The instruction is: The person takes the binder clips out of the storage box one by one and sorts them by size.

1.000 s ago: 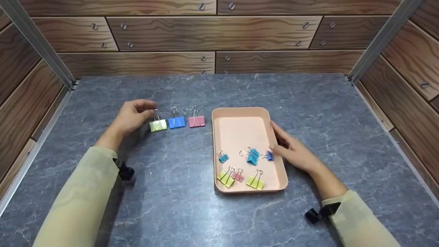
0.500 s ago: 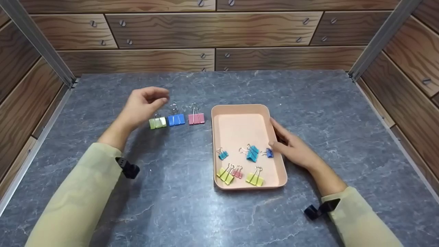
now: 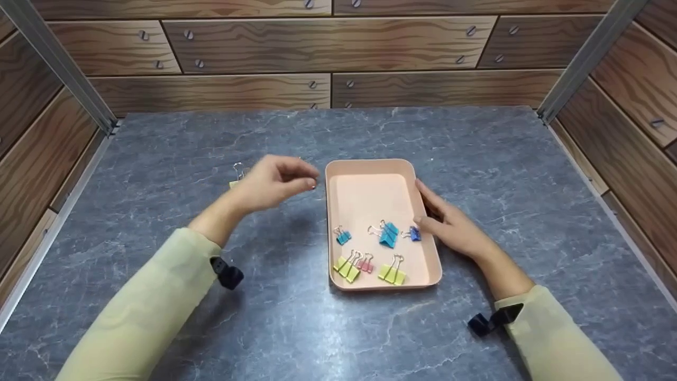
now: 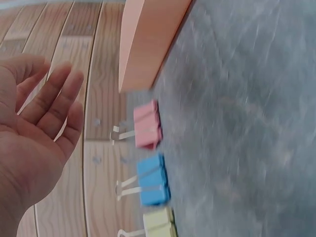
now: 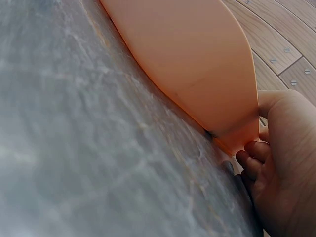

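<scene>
My left hand (image 3: 275, 182) hovers left of the pink tray (image 3: 370, 198), fingers loosely bent; the left wrist view shows nothing in it. Below it in that view stand three binder clips in a row: a pink clip (image 4: 147, 123), a blue clip (image 4: 153, 180) and a yellow-green clip (image 4: 159, 222). From the head, the hand hides most of this row. My right hand (image 3: 452, 230) grips the tray's right side, thumb over the rim and fingers along the outer wall. Inside lie a large teal clip (image 3: 389, 234), a small teal clip (image 3: 343, 237) and a small blue clip (image 3: 414, 233).
Near the tray's front lie two yellow-green clips, one at the left (image 3: 347, 271) and one at the right (image 3: 392, 274), and a small pink clip (image 3: 366, 264). The grey marbled table (image 3: 285, 328) is bordered by wood-patterned panels (image 3: 328, 47) behind and at both sides.
My left hand has left the yellow-green clip at the row's left end, lifted, then moved right across the row toward the tray. The right hand keeps its grip on the tray.
</scene>
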{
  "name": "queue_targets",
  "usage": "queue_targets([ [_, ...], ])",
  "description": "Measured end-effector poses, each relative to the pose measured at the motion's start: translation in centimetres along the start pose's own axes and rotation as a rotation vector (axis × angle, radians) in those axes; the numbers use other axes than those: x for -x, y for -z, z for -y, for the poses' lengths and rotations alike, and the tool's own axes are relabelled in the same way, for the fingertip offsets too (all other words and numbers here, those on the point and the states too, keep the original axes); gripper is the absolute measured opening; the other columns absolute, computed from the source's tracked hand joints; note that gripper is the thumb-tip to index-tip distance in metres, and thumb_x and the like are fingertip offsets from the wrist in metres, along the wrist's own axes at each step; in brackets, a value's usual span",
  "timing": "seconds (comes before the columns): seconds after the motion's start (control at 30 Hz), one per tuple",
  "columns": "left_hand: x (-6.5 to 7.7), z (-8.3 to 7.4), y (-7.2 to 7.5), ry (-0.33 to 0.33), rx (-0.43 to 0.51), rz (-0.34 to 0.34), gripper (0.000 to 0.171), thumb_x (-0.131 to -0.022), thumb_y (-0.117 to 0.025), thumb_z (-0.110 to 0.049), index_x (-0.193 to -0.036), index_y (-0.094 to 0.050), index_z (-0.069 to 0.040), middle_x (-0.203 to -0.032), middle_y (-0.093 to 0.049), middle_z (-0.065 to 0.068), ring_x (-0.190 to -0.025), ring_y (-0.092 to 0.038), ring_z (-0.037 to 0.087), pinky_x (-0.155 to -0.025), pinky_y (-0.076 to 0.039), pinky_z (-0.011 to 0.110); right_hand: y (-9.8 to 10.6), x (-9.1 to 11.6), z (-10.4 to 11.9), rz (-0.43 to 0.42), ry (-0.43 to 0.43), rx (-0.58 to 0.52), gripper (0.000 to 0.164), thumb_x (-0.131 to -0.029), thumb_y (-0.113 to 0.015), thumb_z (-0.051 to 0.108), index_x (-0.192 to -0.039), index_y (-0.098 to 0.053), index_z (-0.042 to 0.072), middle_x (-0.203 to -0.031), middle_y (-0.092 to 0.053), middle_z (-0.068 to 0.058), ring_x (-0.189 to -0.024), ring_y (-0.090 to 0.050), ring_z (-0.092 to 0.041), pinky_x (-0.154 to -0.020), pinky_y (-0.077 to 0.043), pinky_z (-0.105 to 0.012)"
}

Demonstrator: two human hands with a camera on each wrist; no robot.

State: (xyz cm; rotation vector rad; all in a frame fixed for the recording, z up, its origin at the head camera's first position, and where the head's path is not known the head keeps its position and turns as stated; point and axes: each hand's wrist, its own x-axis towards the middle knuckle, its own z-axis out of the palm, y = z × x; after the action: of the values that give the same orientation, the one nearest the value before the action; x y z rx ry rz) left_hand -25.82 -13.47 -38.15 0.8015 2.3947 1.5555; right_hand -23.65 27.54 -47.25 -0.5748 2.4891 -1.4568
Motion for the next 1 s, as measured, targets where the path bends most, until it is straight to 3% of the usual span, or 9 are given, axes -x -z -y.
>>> queue_targets([
  [0.2, -0.2, 0.0, -2.3, -0.057, -0.014, 0.115, 0.021, -0.1, -0.072, -0.007, -0.12, -0.077, -0.003, -0.116, -0.077, 0.013, -0.102, -0.073, 0.024, -0.092, -0.06, 0.036, 0.0, -0.2, 0.1, 0.01, 0.011, -0.018, 0.079, -0.107, -0.065, 0.023, -0.171, -0.02, 0.019, -0.174, -0.023, -0.013, -0.158, -0.025, -0.032, -0.127, -0.018, -0.051],
  [0.5, -0.2, 0.6, -5.2, -0.068, -0.008, 0.269, 0.026, -0.1, -0.071, -0.006, -0.124, -0.074, 0.002, -0.118, -0.076, 0.019, -0.106, -0.072, 0.019, -0.096, -0.058, 0.034, 0.0, -0.2, -0.1, 0.003, 0.014, -0.011, 0.079, -0.106, -0.066, 0.022, -0.171, -0.02, 0.02, -0.174, -0.024, -0.012, -0.158, -0.025, -0.031, -0.127, -0.017, -0.05],
  [0.83, 0.1, 0.5, -6.5, -0.098, -0.032, 0.324, 0.025, -0.101, -0.073, -0.01, -0.124, -0.076, 0.0, -0.117, -0.077, 0.015, -0.107, -0.071, 0.016, -0.101, -0.054, 0.043, 0.0, -0.1, -0.1, 0.001, 0.011, 0.01, 0.079, -0.106, -0.066, 0.023, -0.171, -0.021, 0.02, -0.173, -0.025, -0.012, -0.158, -0.026, -0.032, -0.127, -0.018, -0.051],
  [1.0, 0.1, 0.3, -7.1, -0.088, -0.043, 0.388, 0.026, -0.099, -0.073, -0.009, -0.124, -0.076, -0.001, -0.113, -0.079, 0.009, -0.104, -0.071, 0.013, -0.099, -0.055, 0.043, 0.0, 0.0, -0.1, 0.002, 0.023, -0.011, 0.078, -0.107, -0.065, 0.021, -0.171, -0.02, 0.019, -0.173, -0.025, -0.013, -0.157, -0.027, -0.031, -0.127, -0.019, -0.05],
])
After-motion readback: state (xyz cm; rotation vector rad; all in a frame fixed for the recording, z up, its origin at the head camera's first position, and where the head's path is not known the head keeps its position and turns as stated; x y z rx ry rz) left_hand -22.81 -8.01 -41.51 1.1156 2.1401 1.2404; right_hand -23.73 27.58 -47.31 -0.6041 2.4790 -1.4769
